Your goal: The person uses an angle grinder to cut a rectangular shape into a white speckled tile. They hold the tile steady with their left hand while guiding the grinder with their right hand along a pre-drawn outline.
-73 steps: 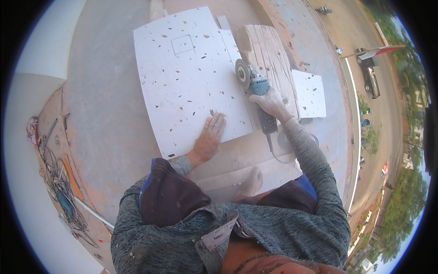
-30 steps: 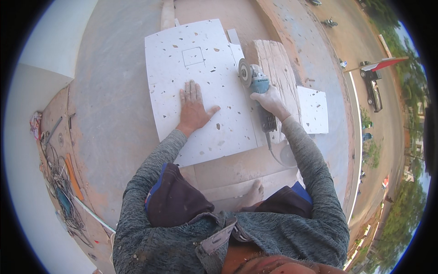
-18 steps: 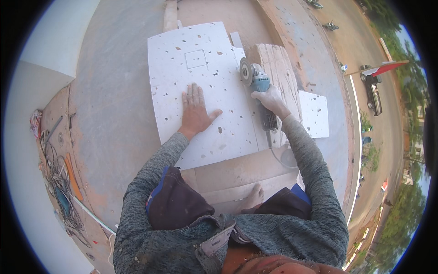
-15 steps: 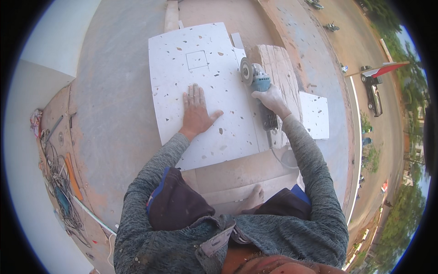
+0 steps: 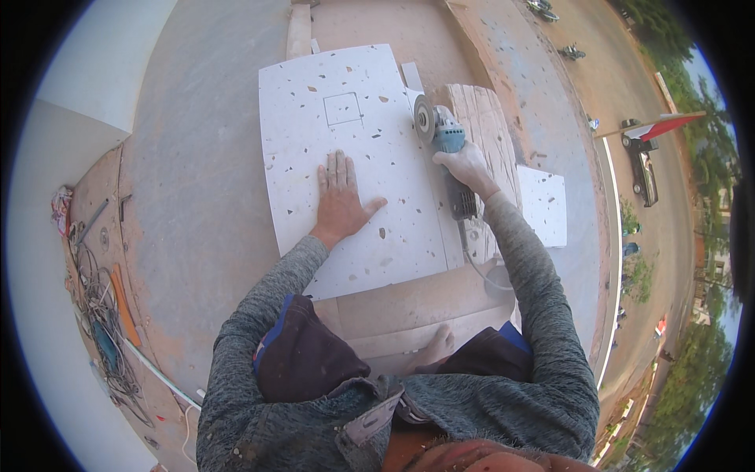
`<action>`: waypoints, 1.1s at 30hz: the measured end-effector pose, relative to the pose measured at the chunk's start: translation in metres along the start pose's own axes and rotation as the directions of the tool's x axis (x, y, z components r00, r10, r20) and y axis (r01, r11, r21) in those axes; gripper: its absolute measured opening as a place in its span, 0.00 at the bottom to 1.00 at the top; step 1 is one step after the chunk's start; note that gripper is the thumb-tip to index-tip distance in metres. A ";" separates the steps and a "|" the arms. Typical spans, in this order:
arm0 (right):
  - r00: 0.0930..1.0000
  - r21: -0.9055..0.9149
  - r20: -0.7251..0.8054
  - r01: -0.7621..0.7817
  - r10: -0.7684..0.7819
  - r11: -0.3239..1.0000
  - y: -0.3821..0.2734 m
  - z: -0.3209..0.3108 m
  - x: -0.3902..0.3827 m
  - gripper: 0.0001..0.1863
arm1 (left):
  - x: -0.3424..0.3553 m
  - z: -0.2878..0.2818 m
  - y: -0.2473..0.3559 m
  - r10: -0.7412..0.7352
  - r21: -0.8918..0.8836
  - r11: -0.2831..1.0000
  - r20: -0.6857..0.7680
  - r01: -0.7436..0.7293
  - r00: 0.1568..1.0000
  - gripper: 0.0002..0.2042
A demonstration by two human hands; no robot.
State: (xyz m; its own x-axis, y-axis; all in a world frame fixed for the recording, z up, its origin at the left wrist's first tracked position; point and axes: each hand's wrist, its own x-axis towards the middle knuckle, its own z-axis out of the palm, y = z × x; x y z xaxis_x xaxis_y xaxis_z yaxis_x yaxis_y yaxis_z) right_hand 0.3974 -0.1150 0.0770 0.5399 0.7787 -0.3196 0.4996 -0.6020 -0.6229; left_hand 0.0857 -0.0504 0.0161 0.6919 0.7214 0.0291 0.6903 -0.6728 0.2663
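Flat on a large white speckled slab [image 5: 299,220] lies my left hand [image 5: 342,200], fingers stretched and thumb out to the side. A square outline [image 5: 343,108] is marked on the slab beyond that hand. My right hand [image 5: 469,167] is wrapped round the body of a teal and black angle grinder [image 5: 450,141]. Its round disc [image 5: 425,118] stands upright by the slab's right edge. I cannot tell whether the disc touches the slab. A cable [image 5: 476,270] runs back from the grinder toward me.
Right of the slab is a rough, dusty wooden block [image 5: 491,126], with a smaller speckled offcut [image 5: 543,206] beyond it. Tangled cables [image 5: 106,315] and an orange strip [image 5: 124,305] lie on the floor at far left by a white wall [image 5: 55,259]. A road with a parked vehicle [image 5: 643,169] runs along the right.
Everything sits slightly lower in the picture, as the view has shifted a little. My left hand stays flat on the slab, and my right keeps its hold on the angle grinder.
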 end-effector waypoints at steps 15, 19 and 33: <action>1.000 0.001 0.012 -0.020 0.020 1.000 -0.011 -0.001 0.020 0.32 | 0.000 -0.003 0.001 0.000 -0.021 1.000 0.002 0.000 1.000 0.59; 1.000 -0.016 0.006 -0.004 0.005 1.000 -0.014 -0.002 0.025 0.33 | 0.000 -0.005 0.002 -0.003 -0.023 1.000 0.019 0.004 1.000 0.59; 0.999 -0.035 -0.028 -0.025 0.024 0.999 -0.029 -0.004 0.041 0.33 | 0.000 -0.004 0.002 0.001 -0.030 1.000 0.009 0.000 1.000 0.59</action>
State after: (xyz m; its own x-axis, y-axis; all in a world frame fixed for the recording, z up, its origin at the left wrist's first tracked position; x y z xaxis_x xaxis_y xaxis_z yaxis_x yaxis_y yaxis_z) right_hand 0.4082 -0.0662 0.0843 0.5702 0.7590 -0.3144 0.5097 -0.6270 -0.5892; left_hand 0.0858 -0.0511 0.0203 0.6943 0.7194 0.0205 0.6834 -0.6679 0.2949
